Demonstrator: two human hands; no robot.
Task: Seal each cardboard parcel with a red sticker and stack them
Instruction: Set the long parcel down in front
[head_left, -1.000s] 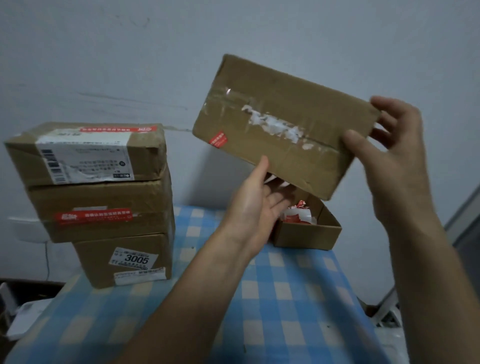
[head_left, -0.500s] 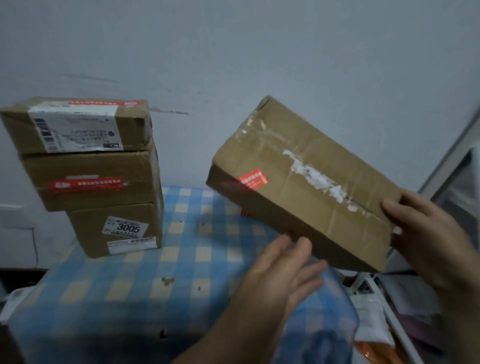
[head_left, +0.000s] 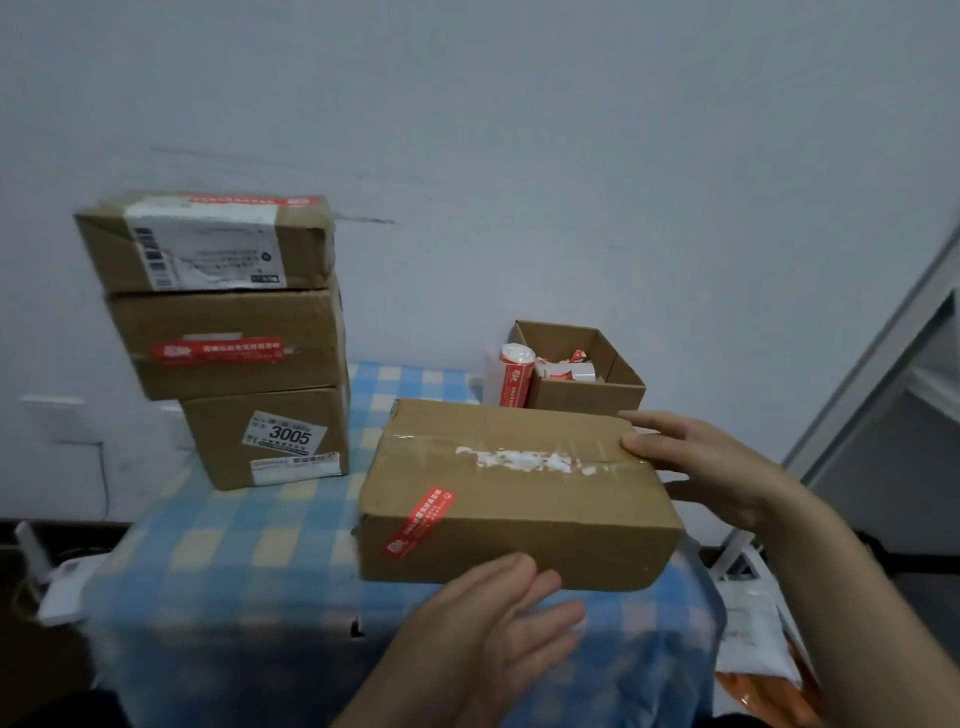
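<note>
A flat cardboard parcel (head_left: 519, 499) lies level on the blue checked tablecloth (head_left: 249, 561), with a red sticker (head_left: 418, 522) wrapped over its front left edge and torn white label scraps along its taped seam. My right hand (head_left: 696, 467) holds the parcel's right end, fingers on top and thumb on the side. My left hand (head_left: 498, 623) is open with straight fingers just below the parcel's front face. A stack of three parcels (head_left: 228, 343) stands at the back left; the upper two carry red stickers.
A small open cardboard box (head_left: 587, 384) with sticker rolls and red scraps stands behind the parcel, a red-and-white sticker roll (head_left: 514, 379) leaning at its left. A white wall is behind. A metal frame (head_left: 857, 405) and bags on the floor are at right.
The parcel came down from in front of the wall and now lies level on the table. My left hand let go of its underside and hovers open in front.
</note>
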